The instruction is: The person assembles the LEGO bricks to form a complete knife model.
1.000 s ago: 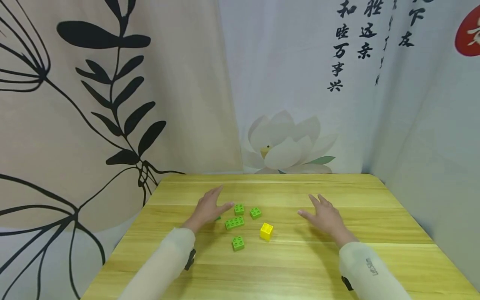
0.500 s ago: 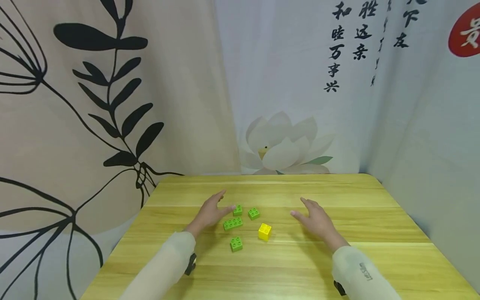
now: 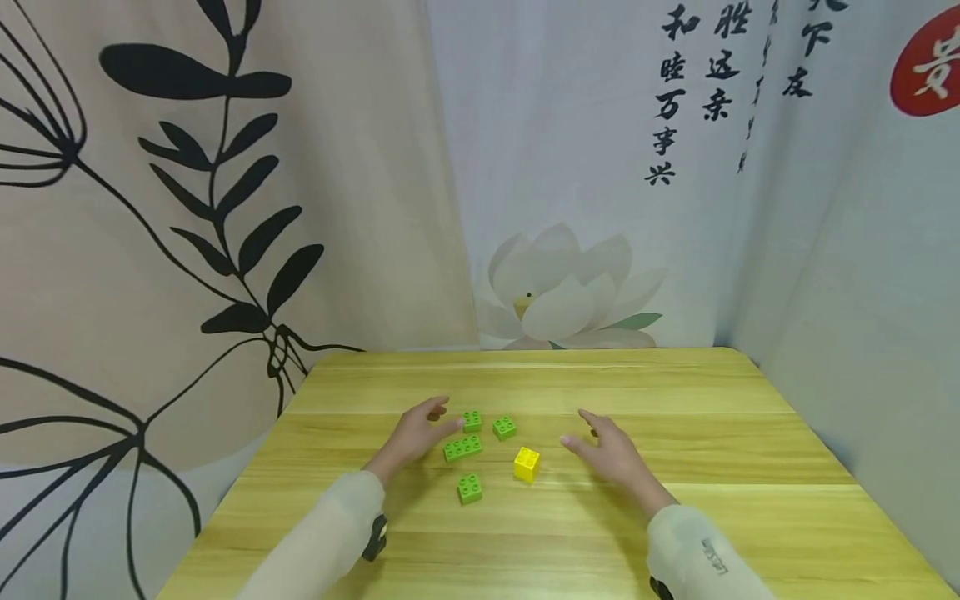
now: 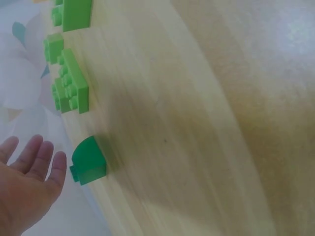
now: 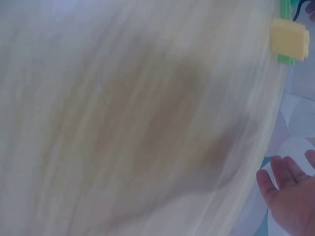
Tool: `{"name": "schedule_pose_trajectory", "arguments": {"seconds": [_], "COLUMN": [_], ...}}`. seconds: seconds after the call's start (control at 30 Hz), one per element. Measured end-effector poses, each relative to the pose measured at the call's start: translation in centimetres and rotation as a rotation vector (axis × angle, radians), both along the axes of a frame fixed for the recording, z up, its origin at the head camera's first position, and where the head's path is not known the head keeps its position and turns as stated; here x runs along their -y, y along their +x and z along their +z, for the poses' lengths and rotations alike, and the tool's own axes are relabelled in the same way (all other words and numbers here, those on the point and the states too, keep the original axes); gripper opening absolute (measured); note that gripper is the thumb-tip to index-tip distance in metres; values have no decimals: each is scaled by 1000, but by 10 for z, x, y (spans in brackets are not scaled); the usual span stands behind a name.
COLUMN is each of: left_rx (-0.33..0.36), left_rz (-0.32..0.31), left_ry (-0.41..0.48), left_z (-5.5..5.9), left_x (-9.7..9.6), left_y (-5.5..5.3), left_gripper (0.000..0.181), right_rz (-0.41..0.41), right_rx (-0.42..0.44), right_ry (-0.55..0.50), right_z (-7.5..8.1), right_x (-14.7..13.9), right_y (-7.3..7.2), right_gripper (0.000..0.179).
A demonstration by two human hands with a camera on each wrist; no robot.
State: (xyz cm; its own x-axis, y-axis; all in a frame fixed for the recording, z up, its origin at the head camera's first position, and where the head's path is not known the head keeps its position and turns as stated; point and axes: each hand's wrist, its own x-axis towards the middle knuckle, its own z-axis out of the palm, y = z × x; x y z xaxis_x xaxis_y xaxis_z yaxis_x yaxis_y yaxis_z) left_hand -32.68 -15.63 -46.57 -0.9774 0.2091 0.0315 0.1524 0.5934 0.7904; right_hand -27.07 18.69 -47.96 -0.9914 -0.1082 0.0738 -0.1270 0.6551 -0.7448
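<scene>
Behind the table, a pale printed curtain (image 3: 375,208) with black plant stems, a lotus and columns of Chinese characters. Below it, a wood-grain tabletop (image 3: 570,550), rounded at the far corners. Slanting inward over it, the left sleeve (image 3: 322,529) and the right sleeve (image 3: 697,550), with small lettering on the latter. Above the wood, the left hand (image 3: 416,432) and the right hand (image 3: 611,450), both released, thumbs spread from loosely bent fingers, nothing in either grasp. Between the two, the toy bricks, mostly closer to the left. Largest of these, an eight-stud green brick (image 3: 462,448), long axis running mainly side to side, right end slightly farther off; left hand clearly nearer, just beyond its left end. Then a chunky yellow brick (image 3: 527,465), right of the greens, nearer the right hand, to the left of it and a little closer to the body. In the left wrist view, a dark green rounded brick (image 4: 89,161) just beside the left fingers, apart from them. Smallest, three four-stud green bricks: a near one (image 3: 469,489), a far right one (image 3: 505,428), and a far left one (image 3: 472,421) close to the left thumb.
</scene>
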Motion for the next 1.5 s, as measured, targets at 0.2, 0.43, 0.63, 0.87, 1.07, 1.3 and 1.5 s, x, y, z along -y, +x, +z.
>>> {"name": "schedule_pose_trajectory", "arguments": {"seconds": [0.2,0.43,0.63,0.87,1.07,1.3,1.5], "left_rx": [8,22,31,46,34,41,62], "left_rz": [0,10,5,6,6,29,22], "left_ry": [9,9,13,16,71,91,100], "left_z": [-5,-12,-16,-22,-27,-30,-32], "left_x": [-1,1,3,5,5,3,2], "left_y": [4,10,15,17,18,19,20], "left_gripper": [69,65,70,71,69,66,66], "right_rz": [-3,35,52,47,34,27,-2], "right_rx": [30,48,57,62,75,68,58], "right_ry": [-68,-110,-147,-184,-217,-207,-207], "right_z": [-7,-16,-21,-23,-26,-29,-31], "right_x": [14,31,42,51,56,59,63], "right_y": [1,5,9,11,11,9,8], "right_gripper": [79,77,77,72,66,63,57]}}
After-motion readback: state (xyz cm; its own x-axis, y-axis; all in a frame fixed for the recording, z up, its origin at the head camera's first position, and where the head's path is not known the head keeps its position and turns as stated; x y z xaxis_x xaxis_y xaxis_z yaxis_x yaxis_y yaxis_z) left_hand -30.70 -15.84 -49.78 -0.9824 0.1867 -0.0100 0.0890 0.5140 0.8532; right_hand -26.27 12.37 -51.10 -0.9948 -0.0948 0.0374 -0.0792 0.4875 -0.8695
